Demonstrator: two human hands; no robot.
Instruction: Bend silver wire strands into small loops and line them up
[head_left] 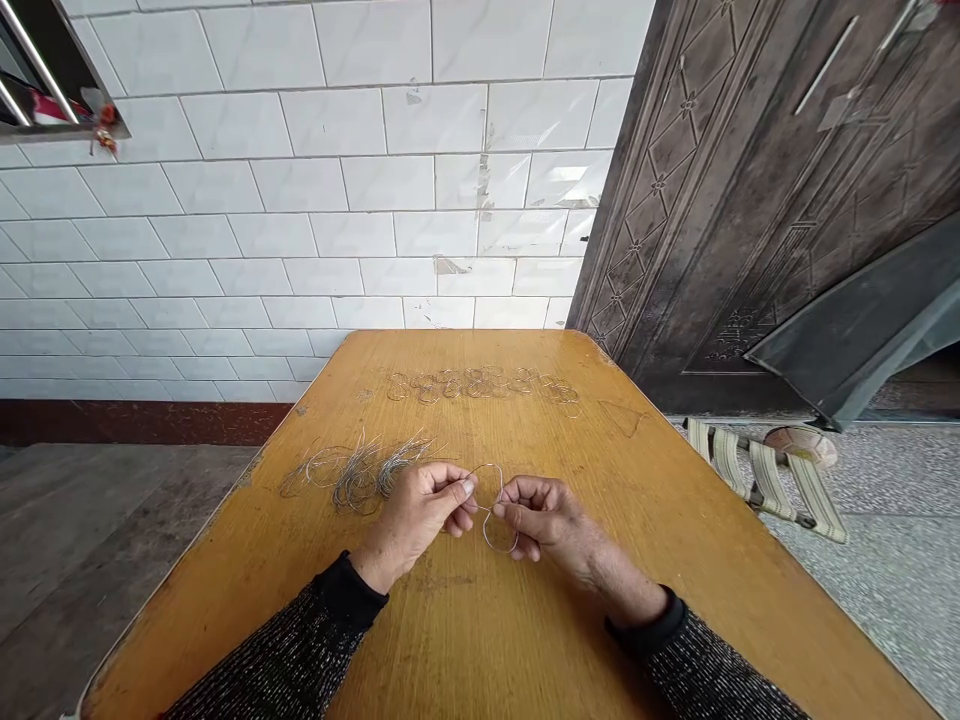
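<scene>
On the wooden table (465, 650), looped wires (477, 381) lay farther, seemingly done; loose wires (356, 478) nearer seemed unworked. The left hand (424, 510) and right hand (551, 518) pinched one curved wire (486, 532) between them, apparently unfinished.

Fingers (456, 492) hide part of the bent wire (484, 509) — its ends unclear; both sleeves (289, 640) cut off below.

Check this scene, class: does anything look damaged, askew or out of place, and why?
Yes. Some white rectangular wall tiles beyond the yellow-brown wooden table carry ragged, brownish patches that break their pale surface, perhaps from wear. On the table, beside the bare left hand, loose thin silvery wires lie in an untidy tangle.
</scene>
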